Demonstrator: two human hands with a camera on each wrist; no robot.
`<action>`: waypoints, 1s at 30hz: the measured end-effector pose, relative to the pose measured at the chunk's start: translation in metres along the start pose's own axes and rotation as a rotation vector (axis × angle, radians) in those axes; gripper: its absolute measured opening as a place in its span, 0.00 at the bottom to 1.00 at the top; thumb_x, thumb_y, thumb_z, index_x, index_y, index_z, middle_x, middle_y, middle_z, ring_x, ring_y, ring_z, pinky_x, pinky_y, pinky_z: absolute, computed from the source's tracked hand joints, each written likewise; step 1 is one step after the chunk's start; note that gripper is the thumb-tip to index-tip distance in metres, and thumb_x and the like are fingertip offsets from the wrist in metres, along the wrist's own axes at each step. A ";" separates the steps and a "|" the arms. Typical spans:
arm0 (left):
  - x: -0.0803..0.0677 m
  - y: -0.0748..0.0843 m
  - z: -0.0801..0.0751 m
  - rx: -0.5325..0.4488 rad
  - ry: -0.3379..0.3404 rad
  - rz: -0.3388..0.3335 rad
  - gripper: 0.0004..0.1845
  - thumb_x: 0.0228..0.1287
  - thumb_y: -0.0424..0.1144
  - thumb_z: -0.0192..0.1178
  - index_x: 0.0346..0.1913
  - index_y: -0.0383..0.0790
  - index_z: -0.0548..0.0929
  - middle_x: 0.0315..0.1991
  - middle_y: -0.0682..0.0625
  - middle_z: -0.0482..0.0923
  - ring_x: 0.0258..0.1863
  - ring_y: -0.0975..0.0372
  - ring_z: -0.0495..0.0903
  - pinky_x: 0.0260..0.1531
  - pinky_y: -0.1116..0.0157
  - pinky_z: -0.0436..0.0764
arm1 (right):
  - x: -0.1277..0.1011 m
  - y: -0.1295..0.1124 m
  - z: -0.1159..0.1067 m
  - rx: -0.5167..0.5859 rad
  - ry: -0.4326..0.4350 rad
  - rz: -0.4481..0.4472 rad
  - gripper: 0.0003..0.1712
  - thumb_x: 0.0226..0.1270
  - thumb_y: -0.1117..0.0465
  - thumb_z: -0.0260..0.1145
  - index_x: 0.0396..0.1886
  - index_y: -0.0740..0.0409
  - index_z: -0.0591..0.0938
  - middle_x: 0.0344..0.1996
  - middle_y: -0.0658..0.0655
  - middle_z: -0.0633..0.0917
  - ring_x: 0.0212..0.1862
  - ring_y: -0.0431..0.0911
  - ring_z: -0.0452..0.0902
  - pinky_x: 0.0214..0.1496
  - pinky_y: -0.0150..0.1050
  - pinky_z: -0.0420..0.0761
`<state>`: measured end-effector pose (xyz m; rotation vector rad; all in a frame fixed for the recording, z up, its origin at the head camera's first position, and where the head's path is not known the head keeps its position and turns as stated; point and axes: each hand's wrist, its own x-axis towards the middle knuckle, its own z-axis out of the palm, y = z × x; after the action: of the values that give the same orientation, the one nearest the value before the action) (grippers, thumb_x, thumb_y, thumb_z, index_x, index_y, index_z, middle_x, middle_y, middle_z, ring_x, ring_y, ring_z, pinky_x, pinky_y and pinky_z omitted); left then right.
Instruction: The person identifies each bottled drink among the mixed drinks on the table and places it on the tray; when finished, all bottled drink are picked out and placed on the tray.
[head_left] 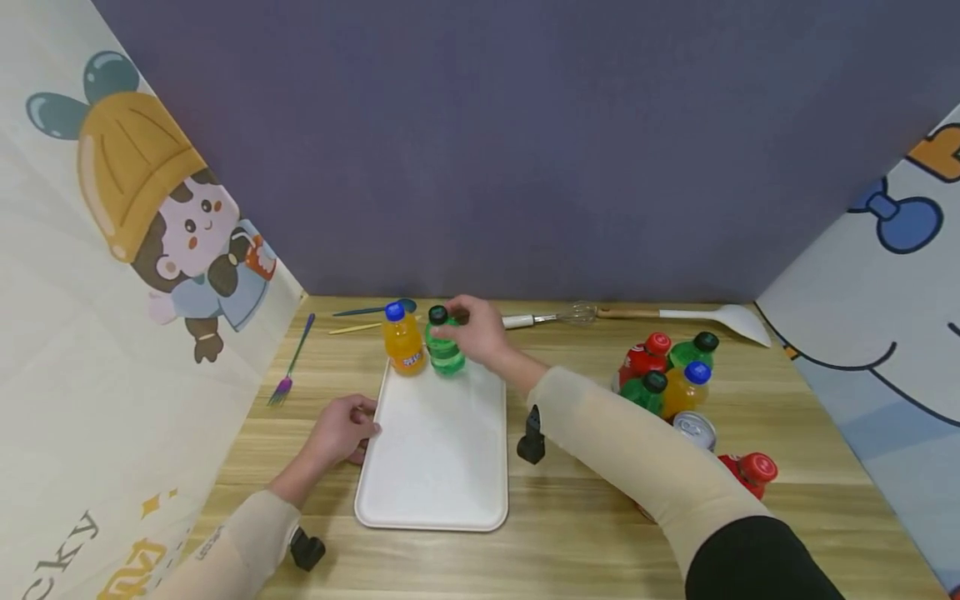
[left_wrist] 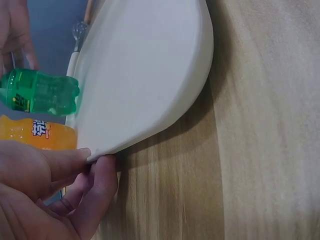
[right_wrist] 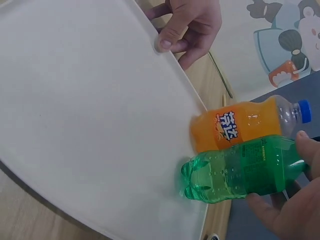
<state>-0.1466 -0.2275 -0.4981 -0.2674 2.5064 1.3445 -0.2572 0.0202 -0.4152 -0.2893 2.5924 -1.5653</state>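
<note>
A white rectangular tray (head_left: 435,467) lies on the wooden table, and my left hand (head_left: 341,429) pinches its left rim between thumb and fingers. At the tray's far end, my right hand (head_left: 480,333) grips a green soda bottle (head_left: 447,358) near its neck, below the black cap. The bottle is upright, its base over the far part of the tray. Close on its left stands an orange soda bottle (head_left: 403,342) with a blue cap, at the tray's far left corner. In the right wrist view the green bottle (right_wrist: 235,170) overlaps the lower side of the orange one (right_wrist: 240,122).
On the right, behind my right forearm, stand several bottles, including a red-capped one (head_left: 648,358), and a silver-topped can (head_left: 695,430). A whisk (head_left: 577,313) and a white spatula (head_left: 738,321) lie along the back wall. A colourful fork (head_left: 283,387) lies at the left.
</note>
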 end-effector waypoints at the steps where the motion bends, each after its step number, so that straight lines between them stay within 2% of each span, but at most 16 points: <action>1: 0.000 0.000 0.000 0.004 0.000 -0.001 0.21 0.66 0.26 0.63 0.61 0.29 0.78 0.36 0.41 0.80 0.27 0.57 0.82 0.21 0.58 0.91 | 0.000 0.001 0.001 -0.003 -0.001 -0.003 0.18 0.63 0.56 0.78 0.51 0.53 0.84 0.50 0.52 0.86 0.52 0.48 0.80 0.56 0.42 0.86; 9: 0.001 -0.001 0.001 0.001 0.007 -0.003 0.21 0.66 0.26 0.64 0.62 0.29 0.78 0.36 0.41 0.80 0.27 0.57 0.82 0.21 0.58 0.91 | 0.003 0.004 0.005 -0.012 -0.013 -0.017 0.21 0.64 0.55 0.77 0.54 0.55 0.83 0.53 0.54 0.86 0.56 0.52 0.80 0.61 0.45 0.85; 17: 0.001 0.000 0.000 0.007 0.005 -0.017 0.22 0.66 0.27 0.64 0.63 0.29 0.77 0.36 0.42 0.80 0.28 0.57 0.82 0.22 0.58 0.91 | 0.008 0.005 0.006 -0.040 0.000 -0.011 0.23 0.64 0.55 0.76 0.57 0.54 0.83 0.54 0.52 0.86 0.57 0.49 0.80 0.62 0.43 0.85; 30: 0.001 0.000 0.001 0.003 0.010 0.002 0.22 0.66 0.27 0.64 0.62 0.28 0.78 0.36 0.41 0.80 0.28 0.57 0.83 0.22 0.58 0.91 | 0.013 0.004 0.004 -0.111 -0.083 -0.020 0.24 0.71 0.54 0.71 0.63 0.54 0.78 0.59 0.54 0.83 0.61 0.50 0.79 0.63 0.43 0.85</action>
<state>-0.1473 -0.2271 -0.4992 -0.2714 2.5171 1.3441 -0.2692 0.0158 -0.4205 -0.3819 2.6240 -1.3862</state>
